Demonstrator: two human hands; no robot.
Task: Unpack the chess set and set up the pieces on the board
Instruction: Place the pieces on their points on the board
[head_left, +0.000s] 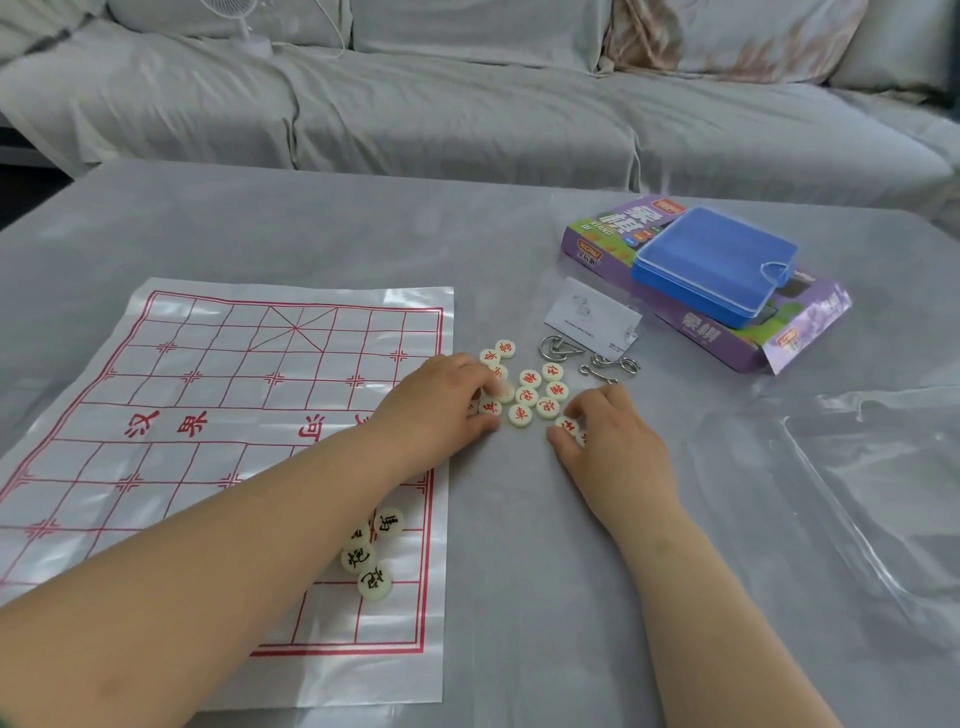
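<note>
Printed in red at centre left of the board (156, 364): 汉界, with further characters to the right partly hidden. Stamped on the red pieces (519, 414) at frame centre: 車, 仕, 炮 among others. Marked on a black piece (388, 521) at lower centre: 馬. Upside down on the purple box (717, 338) at upper right: 象棋, twice. Smaller print there too fine to read.

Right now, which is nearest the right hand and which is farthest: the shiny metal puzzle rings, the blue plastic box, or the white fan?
From the right hand:
1. the silver metal puzzle rings, just beyond the fingers
2. the blue plastic box, farther back right, on the purple carton
3. the white electric fan, far back left on the sofa
</note>
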